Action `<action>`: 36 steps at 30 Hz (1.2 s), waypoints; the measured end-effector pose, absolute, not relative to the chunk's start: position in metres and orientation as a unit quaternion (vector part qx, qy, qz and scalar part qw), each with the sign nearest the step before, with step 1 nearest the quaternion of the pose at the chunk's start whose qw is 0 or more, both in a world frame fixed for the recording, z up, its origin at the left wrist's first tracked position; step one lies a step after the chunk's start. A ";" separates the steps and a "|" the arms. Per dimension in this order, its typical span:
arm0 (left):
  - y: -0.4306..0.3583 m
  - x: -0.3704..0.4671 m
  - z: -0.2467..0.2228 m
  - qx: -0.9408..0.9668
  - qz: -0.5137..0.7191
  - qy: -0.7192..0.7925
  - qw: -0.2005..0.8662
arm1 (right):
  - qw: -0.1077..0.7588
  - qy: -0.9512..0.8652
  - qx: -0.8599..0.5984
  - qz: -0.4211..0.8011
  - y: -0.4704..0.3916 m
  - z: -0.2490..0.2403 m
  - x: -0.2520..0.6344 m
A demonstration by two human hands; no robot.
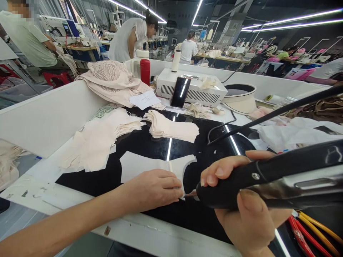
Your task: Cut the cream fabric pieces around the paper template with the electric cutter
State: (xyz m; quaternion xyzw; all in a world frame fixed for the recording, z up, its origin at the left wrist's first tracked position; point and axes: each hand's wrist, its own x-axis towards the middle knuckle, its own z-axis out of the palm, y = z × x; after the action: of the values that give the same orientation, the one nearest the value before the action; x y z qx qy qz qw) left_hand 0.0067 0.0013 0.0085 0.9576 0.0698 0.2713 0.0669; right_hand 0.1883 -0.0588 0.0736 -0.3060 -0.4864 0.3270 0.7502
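Flatly, white piece [142, 167] lies beneath left fingers [171, 182].

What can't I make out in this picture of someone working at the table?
Head view:
- White cut-out piece: partly hidden under the left hand.
- Black handheld tool: its rear is cut off by the right edge; the right hand covers part of its grip.
- White paper note: writing too small to read.
- Phone: glare and a dark face leave its screen unclear.
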 end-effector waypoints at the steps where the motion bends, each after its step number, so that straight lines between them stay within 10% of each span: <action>1: 0.001 0.007 0.008 0.958 0.271 0.071 0.066 | 0.749 -0.488 -0.305 0.330 -0.059 0.073 0.188; 36: -0.006 0.035 0.029 0.970 0.228 0.080 0.010 | 0.769 -0.478 -0.320 0.278 -0.037 0.060 0.229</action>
State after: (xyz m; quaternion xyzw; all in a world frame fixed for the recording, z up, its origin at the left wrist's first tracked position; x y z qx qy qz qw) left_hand 0.0354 -0.0061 0.0292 0.9703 0.0801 0.2280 0.0103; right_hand 0.2291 -0.0371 0.0602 -0.3197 -0.4784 0.2778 0.7693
